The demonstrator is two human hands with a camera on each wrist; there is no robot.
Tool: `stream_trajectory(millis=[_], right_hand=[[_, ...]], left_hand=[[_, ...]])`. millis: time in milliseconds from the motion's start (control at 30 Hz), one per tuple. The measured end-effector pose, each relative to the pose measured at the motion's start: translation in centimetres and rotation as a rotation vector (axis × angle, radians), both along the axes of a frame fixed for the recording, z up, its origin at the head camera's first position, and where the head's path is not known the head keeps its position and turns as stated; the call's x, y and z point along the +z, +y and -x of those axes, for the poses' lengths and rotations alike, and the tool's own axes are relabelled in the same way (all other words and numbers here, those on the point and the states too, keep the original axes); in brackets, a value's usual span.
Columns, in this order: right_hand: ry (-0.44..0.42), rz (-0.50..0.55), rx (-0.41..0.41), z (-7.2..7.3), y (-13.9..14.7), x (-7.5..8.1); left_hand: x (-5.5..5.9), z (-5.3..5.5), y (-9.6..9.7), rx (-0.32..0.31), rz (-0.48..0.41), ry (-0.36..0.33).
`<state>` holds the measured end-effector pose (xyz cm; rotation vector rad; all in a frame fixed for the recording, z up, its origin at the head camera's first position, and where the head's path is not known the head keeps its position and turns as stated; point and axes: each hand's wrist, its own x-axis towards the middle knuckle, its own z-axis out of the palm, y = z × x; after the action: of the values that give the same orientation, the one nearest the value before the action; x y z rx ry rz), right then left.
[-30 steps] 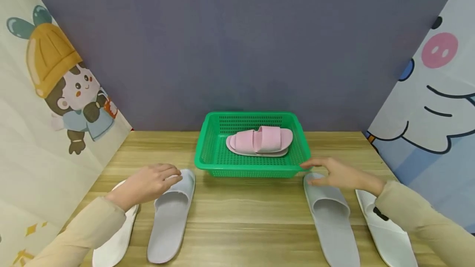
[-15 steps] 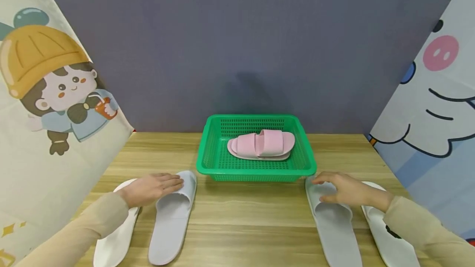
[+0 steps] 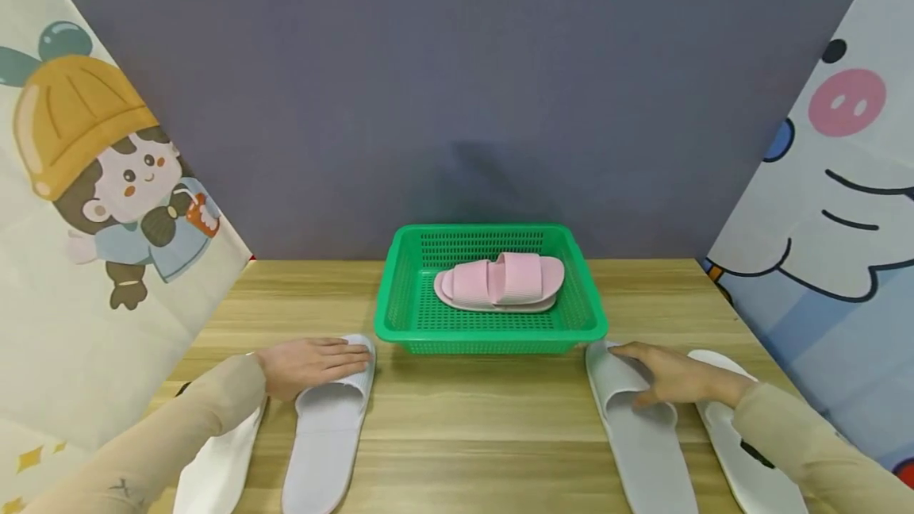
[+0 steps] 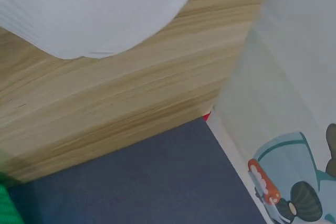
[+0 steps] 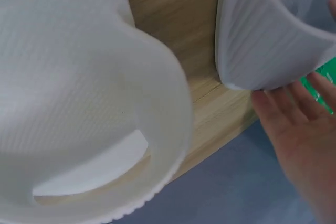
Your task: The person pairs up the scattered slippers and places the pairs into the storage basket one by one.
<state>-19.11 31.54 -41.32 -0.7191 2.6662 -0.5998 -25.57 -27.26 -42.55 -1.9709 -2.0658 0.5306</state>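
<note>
At the far left, a pale wall cloth (image 3: 43, 276) carries a printed cartoon child in a yellow hat, with an orange drink. Below it on the wood-grain table (image 3: 457, 435) lies the left white slipper (image 3: 217, 462), partly hidden by the left sleeve (image 3: 196, 411), which bears a dark mark too small to read. The left hand (image 3: 314, 367) lies palm down over the strap of the left grey slipper (image 3: 321, 450), fingers straight and close together, nothing gripped; how hard they press, I cannot tell. That slipper's toe points to the far side, just left of the basket.

In the middle, toward the far edge, stands a green plastic basket (image 3: 489, 335) with perforated walls; pink slippers (image 3: 521, 278) lie sideways in it, one on the other.

Just right of the basket's near corner lies the right grey slipper (image 3: 653, 450), its strap finely ribbed. The right hand (image 3: 664, 375) bends around that strap, fingertips touching the toe end and thumb in the foot opening; how tight the hold is, I cannot tell. Next comes the right white slipper (image 3: 760, 486), partly under the right sleeve (image 3: 807, 435). The right wall cloth (image 3: 807, 205) shows a printed white animal with a pink snout.
</note>
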Motion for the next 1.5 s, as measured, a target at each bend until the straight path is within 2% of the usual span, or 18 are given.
stream_trajectory(millis=[133, 233, 467, 600, 800, 933, 1033, 1167, 1333, 1500], right_hand=[[-0.034, 0.011, 0.012, 0.4, 0.3, -0.2], [-0.073, 0.008, -0.005, 0.6, 0.5, -0.1], [-0.091, 0.034, 0.018, 1.0, 0.6, 0.1], [-0.101, 0.039, 0.005, 1.3, 0.8, 0.2], [-0.085, 0.050, -0.008, 1.3, 0.9, 0.3], [-0.080, 0.057, -0.023, 1.4, 0.9, 0.3], [-0.080, 0.067, -0.034, 1.4, 0.9, 0.4], [-0.065, 0.080, -0.034, 1.2, 1.0, 0.2], [-0.062, 0.099, -0.043, 0.9, 1.1, 0.0], [-0.004, 0.121, -0.036, 0.7, 1.2, 0.0]], left_hand=[[-0.2, 0.5, 0.3, -0.064, 0.003, -0.008], [-0.2, 0.8, 0.5, -0.086, 0.006, -0.005], [0.0, 0.7, 0.4, -0.076, 0.021, -0.012], [0.0, 0.7, 0.4, -0.060, -0.017, -0.036], [-0.2, 0.3, 0.4, 0.002, -0.084, -0.085], [-0.4, -0.2, 0.5, 0.057, -0.129, -0.142], [-0.7, -0.4, 0.8, 0.076, -0.171, -0.168], [-1.2, -0.9, 1.3, 0.110, -0.231, -0.166], [-2.0, -2.2, 2.0, 0.193, -0.348, -0.158], [-1.9, -3.2, 3.0, 0.242, -0.437, -0.156]])
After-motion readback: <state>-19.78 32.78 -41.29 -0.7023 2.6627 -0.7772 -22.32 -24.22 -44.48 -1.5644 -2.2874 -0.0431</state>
